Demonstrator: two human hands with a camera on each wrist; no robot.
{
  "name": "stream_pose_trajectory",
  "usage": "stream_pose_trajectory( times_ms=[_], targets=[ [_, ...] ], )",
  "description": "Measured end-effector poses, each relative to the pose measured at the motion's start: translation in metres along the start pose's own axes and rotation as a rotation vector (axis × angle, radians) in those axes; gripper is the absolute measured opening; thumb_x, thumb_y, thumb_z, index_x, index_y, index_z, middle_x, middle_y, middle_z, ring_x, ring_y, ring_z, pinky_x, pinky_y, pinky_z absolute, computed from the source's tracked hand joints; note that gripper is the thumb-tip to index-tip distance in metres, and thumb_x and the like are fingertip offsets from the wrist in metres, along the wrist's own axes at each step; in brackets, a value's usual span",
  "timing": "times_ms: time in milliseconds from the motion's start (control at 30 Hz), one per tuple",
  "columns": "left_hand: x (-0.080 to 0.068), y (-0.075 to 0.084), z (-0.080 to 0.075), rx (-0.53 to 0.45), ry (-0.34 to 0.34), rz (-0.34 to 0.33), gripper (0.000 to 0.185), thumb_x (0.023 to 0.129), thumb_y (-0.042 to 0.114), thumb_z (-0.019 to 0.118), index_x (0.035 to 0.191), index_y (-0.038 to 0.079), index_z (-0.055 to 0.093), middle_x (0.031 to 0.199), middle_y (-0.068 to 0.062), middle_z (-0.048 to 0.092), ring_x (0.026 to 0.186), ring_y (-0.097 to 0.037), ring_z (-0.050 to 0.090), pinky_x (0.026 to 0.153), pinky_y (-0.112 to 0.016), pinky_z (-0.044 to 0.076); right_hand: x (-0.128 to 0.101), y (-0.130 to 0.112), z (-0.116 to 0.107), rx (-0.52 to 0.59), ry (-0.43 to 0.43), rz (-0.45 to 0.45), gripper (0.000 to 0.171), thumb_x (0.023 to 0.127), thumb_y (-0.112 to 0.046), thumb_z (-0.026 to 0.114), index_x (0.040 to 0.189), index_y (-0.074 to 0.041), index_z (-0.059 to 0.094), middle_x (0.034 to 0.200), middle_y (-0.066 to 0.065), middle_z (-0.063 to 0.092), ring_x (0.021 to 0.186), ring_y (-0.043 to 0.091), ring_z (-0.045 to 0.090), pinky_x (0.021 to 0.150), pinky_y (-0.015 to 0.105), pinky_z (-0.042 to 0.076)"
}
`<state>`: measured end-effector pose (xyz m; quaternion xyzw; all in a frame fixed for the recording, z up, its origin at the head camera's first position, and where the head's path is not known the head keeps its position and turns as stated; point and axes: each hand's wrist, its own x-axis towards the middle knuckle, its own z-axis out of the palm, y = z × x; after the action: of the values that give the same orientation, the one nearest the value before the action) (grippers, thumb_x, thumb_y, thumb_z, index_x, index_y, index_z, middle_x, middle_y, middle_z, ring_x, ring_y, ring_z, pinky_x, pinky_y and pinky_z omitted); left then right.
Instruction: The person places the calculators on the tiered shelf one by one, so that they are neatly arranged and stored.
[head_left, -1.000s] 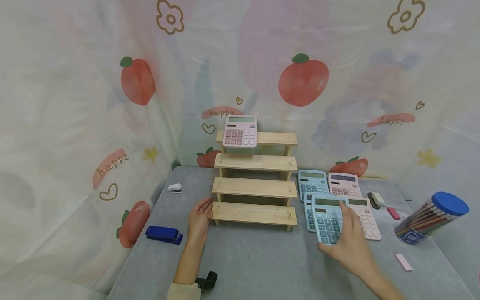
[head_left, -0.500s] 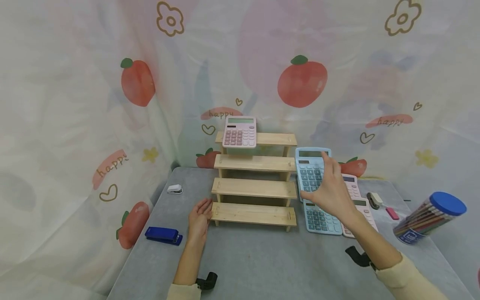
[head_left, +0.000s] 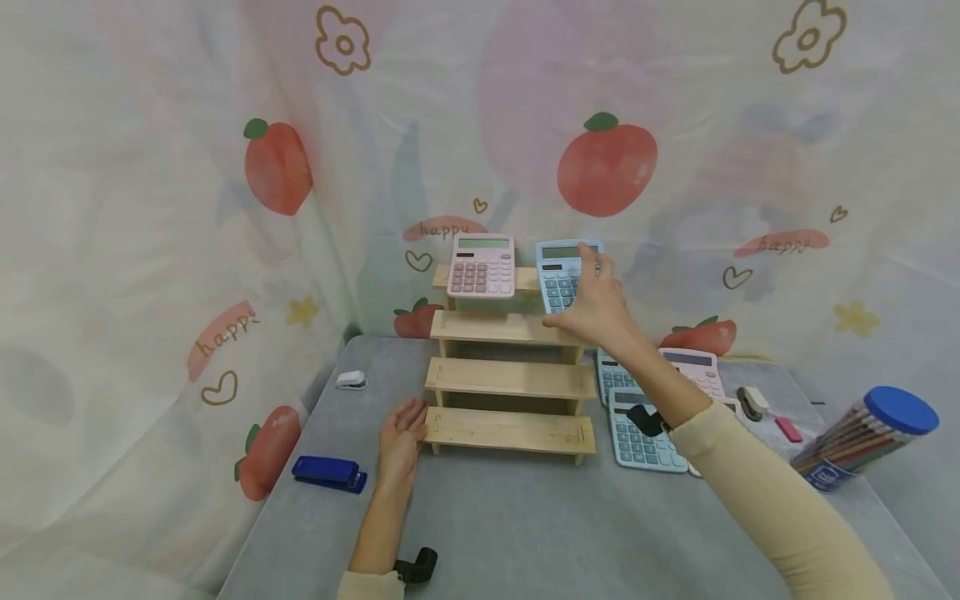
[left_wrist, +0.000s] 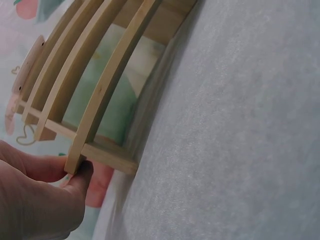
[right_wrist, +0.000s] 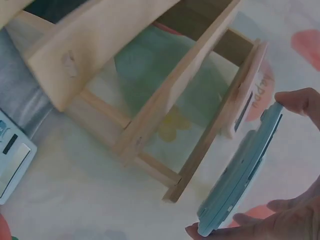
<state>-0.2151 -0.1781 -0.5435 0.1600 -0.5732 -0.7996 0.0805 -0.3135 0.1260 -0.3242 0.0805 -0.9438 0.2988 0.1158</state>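
In the head view my right hand point(head_left: 596, 300) holds a light-blue calculator point(head_left: 557, 279) at the right end of the top step of a wooden tiered stand point(head_left: 510, 379). The right wrist view shows the calculator point(right_wrist: 240, 170) gripped by opposite edges between thumb and fingertips, beside the top board. My left hand point(head_left: 401, 437) pinches the left end of the lowest board point(left_wrist: 95, 115) between thumb and fingers. A pink calculator point(head_left: 482, 265) leans upright on the left part of the top step.
Right of the stand lie blue calculators point(head_left: 647, 442) and a pink calculator point(head_left: 693, 368), partly hidden by my right arm. Further right are a dark-and-white stapler point(head_left: 752, 403), a pink eraser point(head_left: 787, 429) and a blue-lidded pencil tub point(head_left: 862, 437). A blue stapler point(head_left: 328, 472) and white stapler point(head_left: 351, 380) lie left.
My right hand has carried the blue calculator up and leftward from above the other calculators to the top step. The left hand stays at the lowest board.
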Motion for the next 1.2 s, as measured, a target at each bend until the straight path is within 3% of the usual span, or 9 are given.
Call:
stream_pose_trajectory(
  times_ms=[133, 500, 700, 933, 1200],
  targets=[
    [0.0, 0.0, 0.0, 0.011, 0.004, -0.002, 0.062, 0.094, -0.021, 0.05, 0.154, -0.007, 0.037, 0.155, -0.027, 0.047, 0.145, -0.037, 0.046, 0.112, -0.042, 0.047, 0.027, -0.01, 0.01, -0.01, -0.018, 0.022, 0.131, 0.07, -0.039, 0.095, 0.167, -0.016, 0.009, 0.166, 0.028, 0.016, 0.133, 0.063, 0.04, 0.1, 0.077, 0.04],
    [0.0, -0.001, 0.006, 0.017, 0.012, 0.027, 0.062, 0.093, -0.023, 0.048, 0.152, -0.011, 0.035, 0.154, -0.031, 0.046, 0.144, -0.041, 0.046, 0.105, -0.035, 0.051, 0.074, -0.015, 0.033, -0.07, -0.045, 0.081, 0.133, 0.069, -0.048, 0.092, 0.166, -0.012, 0.009, 0.163, 0.031, 0.02, 0.13, 0.067, 0.038, 0.1, 0.076, 0.04],
    [0.001, -0.001, 0.005, 0.028, 0.041, 0.017, 0.062, 0.093, -0.024, 0.049, 0.152, -0.01, 0.036, 0.154, -0.029, 0.047, 0.144, -0.041, 0.046, 0.108, -0.037, 0.05, 0.079, -0.015, 0.04, -0.083, -0.073, 0.1, 0.132, 0.07, -0.048, 0.092, 0.167, -0.013, 0.009, 0.163, 0.03, 0.021, 0.132, 0.064, 0.039, 0.103, 0.073, 0.04],
    [0.002, -0.001, 0.005, 0.004, 0.047, 0.026, 0.062, 0.092, -0.026, 0.046, 0.151, -0.01, 0.036, 0.153, -0.031, 0.046, 0.145, -0.042, 0.045, 0.118, -0.05, 0.039, 0.074, -0.01, 0.036, -0.041, -0.071, 0.08, 0.132, 0.069, -0.048, 0.093, 0.166, -0.011, 0.012, 0.164, 0.028, 0.021, 0.132, 0.057, 0.044, 0.108, 0.07, 0.04],
    [0.001, -0.001, 0.004, -0.01, 0.041, 0.029, 0.062, 0.092, -0.027, 0.046, 0.151, -0.011, 0.036, 0.153, -0.032, 0.046, 0.145, -0.042, 0.045, 0.118, -0.049, 0.039, 0.068, -0.008, 0.035, -0.039, -0.045, 0.096, 0.132, 0.071, -0.052, 0.093, 0.166, -0.009, 0.012, 0.164, 0.027, 0.022, 0.131, 0.052, 0.048, 0.107, 0.066, 0.044]
  ],
)
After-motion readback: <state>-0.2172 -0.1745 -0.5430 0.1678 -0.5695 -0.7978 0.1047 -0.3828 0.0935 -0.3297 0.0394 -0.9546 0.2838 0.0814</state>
